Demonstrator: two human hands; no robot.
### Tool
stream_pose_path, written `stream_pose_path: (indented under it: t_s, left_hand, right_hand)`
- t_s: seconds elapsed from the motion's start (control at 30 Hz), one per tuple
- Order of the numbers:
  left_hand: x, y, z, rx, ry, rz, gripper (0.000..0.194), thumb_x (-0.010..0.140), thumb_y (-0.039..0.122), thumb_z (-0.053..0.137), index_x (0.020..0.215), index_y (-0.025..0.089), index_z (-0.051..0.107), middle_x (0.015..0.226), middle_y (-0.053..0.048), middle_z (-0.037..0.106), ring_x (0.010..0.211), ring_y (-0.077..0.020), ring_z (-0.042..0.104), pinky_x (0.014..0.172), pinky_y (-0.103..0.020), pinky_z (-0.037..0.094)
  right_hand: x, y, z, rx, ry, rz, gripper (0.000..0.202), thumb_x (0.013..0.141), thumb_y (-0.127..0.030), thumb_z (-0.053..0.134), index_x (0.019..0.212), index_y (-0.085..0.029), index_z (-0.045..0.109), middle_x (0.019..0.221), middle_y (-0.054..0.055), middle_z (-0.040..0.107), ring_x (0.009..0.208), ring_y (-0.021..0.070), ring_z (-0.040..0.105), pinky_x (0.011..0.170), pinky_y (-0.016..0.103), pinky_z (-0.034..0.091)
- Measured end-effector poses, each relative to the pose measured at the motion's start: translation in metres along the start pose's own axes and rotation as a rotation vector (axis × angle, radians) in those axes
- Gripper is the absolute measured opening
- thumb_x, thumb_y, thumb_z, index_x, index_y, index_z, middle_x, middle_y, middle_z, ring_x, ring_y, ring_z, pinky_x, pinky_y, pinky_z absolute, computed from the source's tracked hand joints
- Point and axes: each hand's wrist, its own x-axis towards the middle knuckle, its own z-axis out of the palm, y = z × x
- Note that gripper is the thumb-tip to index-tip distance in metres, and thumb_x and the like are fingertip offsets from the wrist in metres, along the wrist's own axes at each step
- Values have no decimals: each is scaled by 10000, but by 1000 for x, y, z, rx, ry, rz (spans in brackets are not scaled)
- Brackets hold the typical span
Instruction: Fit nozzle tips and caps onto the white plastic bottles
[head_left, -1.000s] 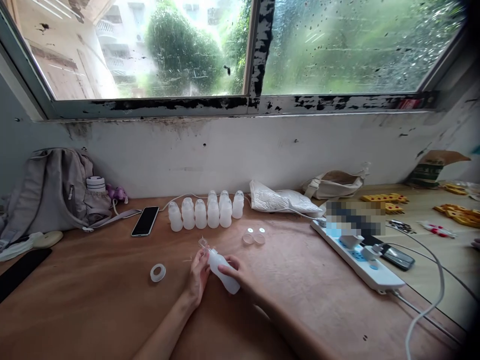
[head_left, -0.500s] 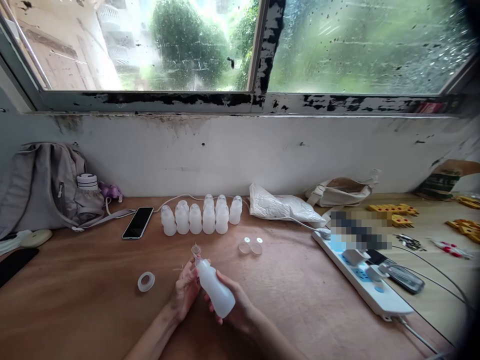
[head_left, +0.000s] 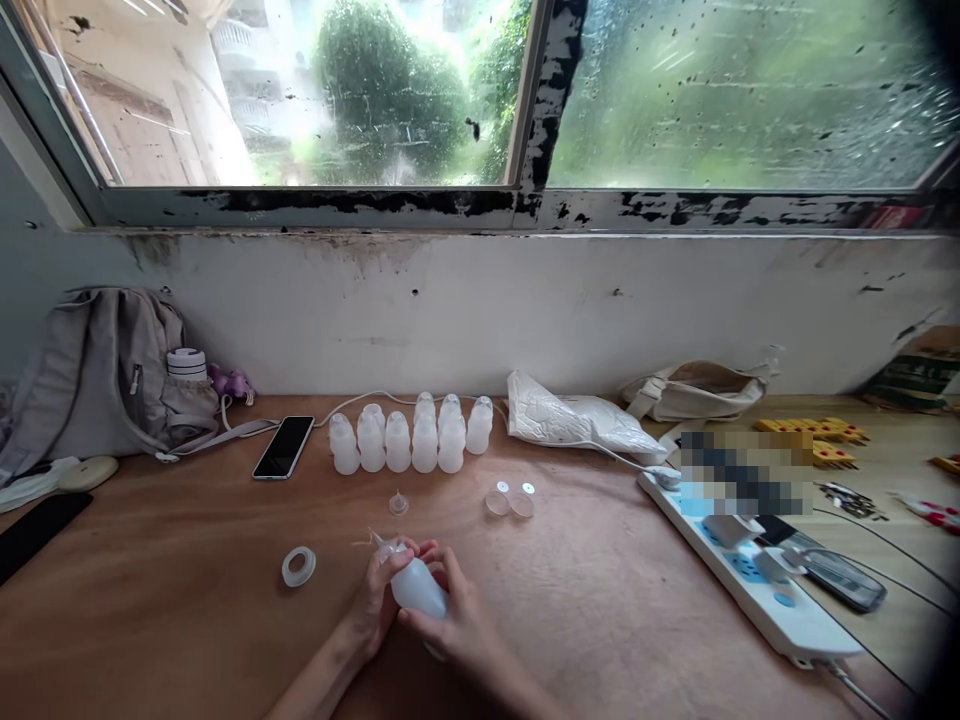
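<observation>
A translucent white bottle (head_left: 420, 590) is tilted between my two hands near the table's front. My left hand (head_left: 377, 598) is closed around its upper end, where some thin clear plastic (head_left: 385, 546) shows. My right hand (head_left: 455, 612) grips the bottle's body from the right side. Just beyond my hands a small clear nipple-shaped piece (head_left: 398, 503) stands on the table. A white ring (head_left: 298, 567) lies to the left. Two clear round caps (head_left: 510, 502) rest side by side to the right.
Several frosted bottles (head_left: 411, 440) stand in a group behind. A phone (head_left: 283, 447) and backpack (head_left: 124, 370) are at left. White plastic packaging (head_left: 577, 415) lies at back; a power strip (head_left: 757, 580) with cables runs along the right.
The bottle has turned and come lower, more covered by my hands. My left hand has moved from the small clear piece onto the bottle's upper end. The view has shifted slightly.
</observation>
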Motion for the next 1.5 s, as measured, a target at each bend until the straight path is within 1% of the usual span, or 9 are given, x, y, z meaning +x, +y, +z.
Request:
stream_pose_path:
  t_s: [0.17, 0.33, 0.43, 0.8, 0.9, 1.13, 1.33, 1.43, 1.5]
  left_hand:
    - [-1, 0, -6, 12, 20, 72, 99, 628, 225, 604, 655, 178, 521, 866, -40, 654, 796, -201, 598, 718, -315, 442]
    - [-1, -1, -9, 94, 124, 163, 109, 610, 264, 582, 635, 175, 525, 772, -31, 649, 740, -168, 575, 622, -239, 416]
    - [-4, -1, -4, 115, 137, 206, 128, 601, 277, 587, 637, 175, 517, 715, -22, 640, 648, -155, 565, 560, -231, 396]
    - [-21, 4, 8, 236, -50, 251, 56, 621, 211, 560, 650, 170, 534, 811, -42, 642, 532, -111, 506, 401, -186, 305]
    - [-16, 9, 7, 216, -118, 240, 39, 633, 201, 558, 643, 169, 540, 817, -52, 642, 683, -150, 564, 516, -203, 396]
    - [11, 21, -4, 223, -121, 137, 330, 725, 404, 548, 968, 182, 559, 904, -60, 635, 854, -193, 585, 698, -263, 440]
    - [17, 17, -14, 130, -82, -35, 476, 758, 532, 446, 989, 129, 551, 911, -97, 641, 754, -205, 618, 632, -293, 484]
    - [15, 22, -17, 119, -66, -86, 489, 755, 547, 438, 1034, 155, 527, 954, -91, 626, 687, -194, 627, 561, -298, 495]
    - [12, 25, -20, 127, -71, -114, 489, 754, 554, 433, 1057, 179, 511, 941, -79, 622, 651, -188, 628, 532, -299, 493]
  right_hand:
    - [5, -2, 7, 309, -51, 205, 416, 535, -336, 723, 836, -176, 485, 781, 9, 599, 693, 156, 558, 592, 250, 424]
    - [5, -11, 7, 590, -349, 395, 368, 665, -440, 586, 814, -104, 566, 666, 45, 600, 442, 107, 515, 364, 199, 358]
    - [4, -10, 7, 709, -417, 386, 390, 684, -449, 555, 734, -63, 582, 595, 49, 575, 409, 100, 512, 332, 183, 348]
    - [-7, -1, 5, 994, -582, 448, 467, 668, -494, 505, 835, -60, 546, 579, 37, 576, 395, 136, 546, 294, 197, 337]
    - [-7, -7, 7, 996, -577, 450, 479, 687, -518, 493, 847, -70, 550, 602, 33, 564, 419, 129, 544, 311, 197, 342]
    - [7, -28, -1, 456, -106, 162, 375, 750, -447, 537, 996, -164, 535, 854, 31, 581, 756, 141, 551, 592, 227, 433]
    - [22, -31, -24, -215, -218, -135, 388, 854, -427, 335, 899, -162, 615, 882, 61, 607, 820, 198, 545, 710, 313, 421]
    - [35, -25, -53, -730, 201, -297, 322, 837, -367, 388, 903, -154, 620, 974, 109, 586, 947, 246, 490, 845, 378, 345]
    - [45, -16, -78, -984, 404, -272, 299, 819, -304, 423, 1043, -172, 570, 1108, 121, 537, 1076, 272, 409, 907, 424, 278]
